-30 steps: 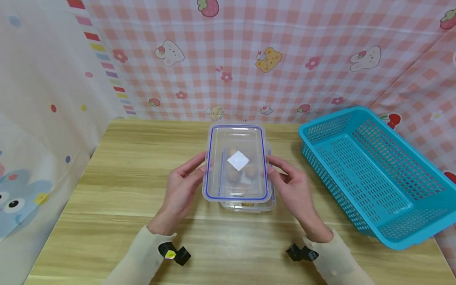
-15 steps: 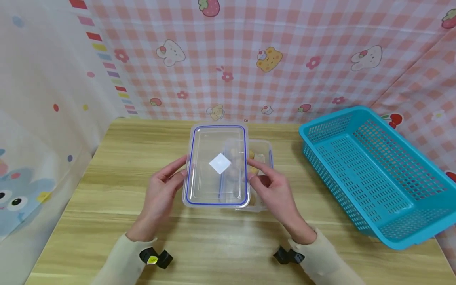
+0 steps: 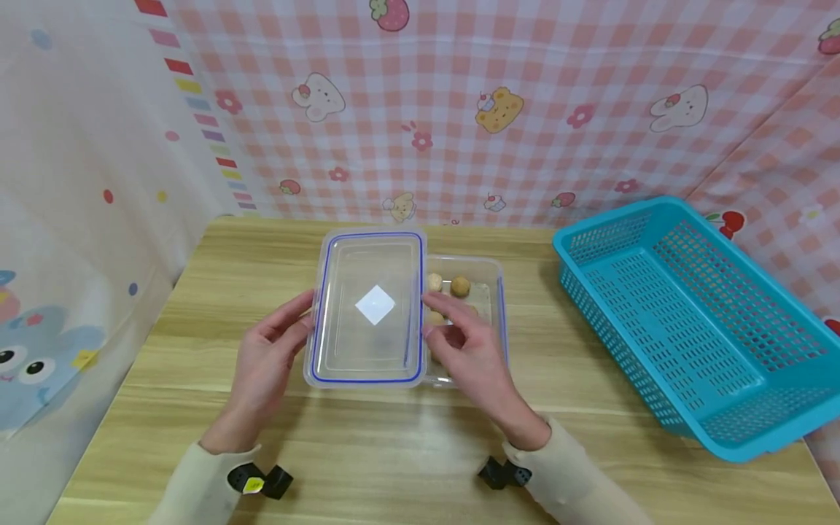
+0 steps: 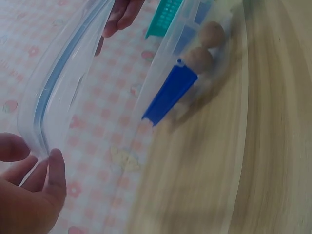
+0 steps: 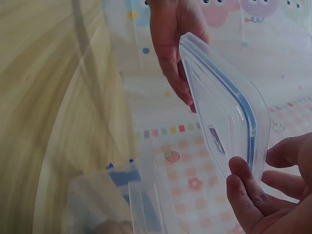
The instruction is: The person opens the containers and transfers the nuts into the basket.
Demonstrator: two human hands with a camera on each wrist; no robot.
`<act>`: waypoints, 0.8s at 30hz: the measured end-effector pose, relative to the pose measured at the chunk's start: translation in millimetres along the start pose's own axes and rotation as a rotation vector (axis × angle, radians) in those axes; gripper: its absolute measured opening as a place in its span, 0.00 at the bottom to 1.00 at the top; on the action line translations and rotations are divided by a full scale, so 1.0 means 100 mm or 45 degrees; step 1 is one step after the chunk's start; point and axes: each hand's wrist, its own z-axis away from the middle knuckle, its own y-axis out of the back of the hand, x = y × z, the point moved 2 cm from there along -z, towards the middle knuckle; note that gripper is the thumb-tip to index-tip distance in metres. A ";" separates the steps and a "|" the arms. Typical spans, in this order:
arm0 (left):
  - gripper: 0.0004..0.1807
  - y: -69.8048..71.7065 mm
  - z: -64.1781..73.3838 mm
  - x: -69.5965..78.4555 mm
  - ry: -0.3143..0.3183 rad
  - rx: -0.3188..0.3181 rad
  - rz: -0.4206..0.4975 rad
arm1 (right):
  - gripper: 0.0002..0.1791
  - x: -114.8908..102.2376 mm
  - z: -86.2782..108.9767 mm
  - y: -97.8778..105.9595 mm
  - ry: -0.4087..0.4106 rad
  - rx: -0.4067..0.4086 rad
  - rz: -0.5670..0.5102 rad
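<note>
A clear plastic lid (image 3: pixel 369 343) with a blue seal and a white diamond sticker is held level between both hands. My left hand (image 3: pixel 265 357) pinches its left edge, and my right hand (image 3: pixel 469 357) pinches the right edge. In both wrist views the lid (image 5: pixel 224 102) hangs raised over the table. Partly behind it and my right hand stands a clear container (image 3: pixel 488 266) without a cover, with blue clips (image 4: pixel 170 92). Several round brown balls (image 3: pixel 460 286) lie inside it; the lid and right hand hide part of the contents.
A turquoise plastic basket (image 3: pixel 656 328) stands at the right of the wooden table (image 3: pixel 367 452). A pink checked cloth (image 3: pixel 538 160) hangs along the table's back edge, and a white patterned cloth (image 3: pixel 79 240) hangs at the left.
Both hands have carried the lid leftward from over the container. More of the container and the balls inside now shows on the right. The basket has stayed in place.
</note>
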 end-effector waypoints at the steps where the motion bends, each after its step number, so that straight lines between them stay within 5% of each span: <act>1: 0.25 0.03 0.00 0.00 -0.004 -0.001 -0.015 | 0.22 0.00 0.00 -0.03 0.000 -0.003 -0.005; 24: 0.28 0.62 -0.04 -0.09 -0.015 -0.021 -0.233 | 0.34 0.05 0.01 -0.63 -0.062 -0.278 -0.047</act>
